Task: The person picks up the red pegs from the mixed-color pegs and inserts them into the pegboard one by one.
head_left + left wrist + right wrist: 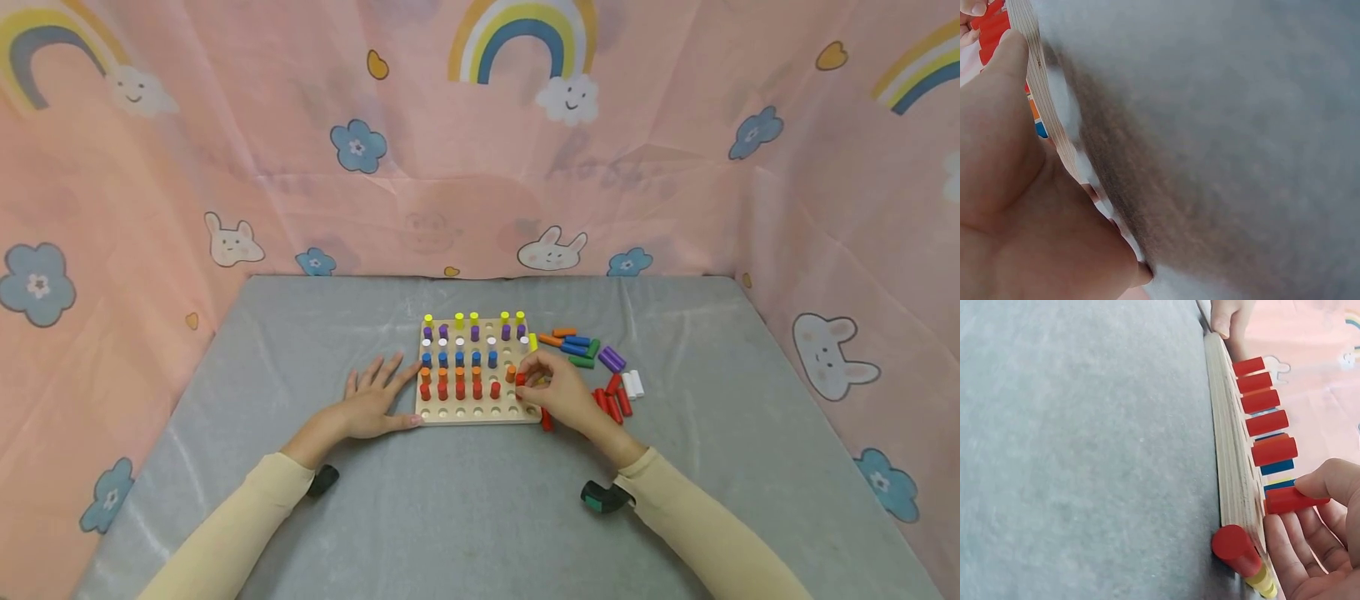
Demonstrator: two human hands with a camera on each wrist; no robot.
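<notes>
A wooden pegboard [457, 413] lies on the table, with rows of yellow, purple, white, blue, orange and red pegs standing in its holes. My left hand [372, 403] is spread flat at the board's left side, its thumb and fingertips touching the edge. Over the board's right side, my right hand [557, 388] pinches a red peg [1291, 499] between thumb and fingers. In the right wrist view that peg is close to the board face, in line with the row of red pegs [1274, 450]. The peg's far end is partly hidden by the fingers.
Right of the board lie loose pegs: several red pegs [613, 407], two white pegs [633, 384], purple pegs [612, 359], and green, blue and orange ones. Another red peg [1235, 545] lies against the board's right edge, beside yellow pegs [1262, 582]. A grey cloth [450, 517] covers the table.
</notes>
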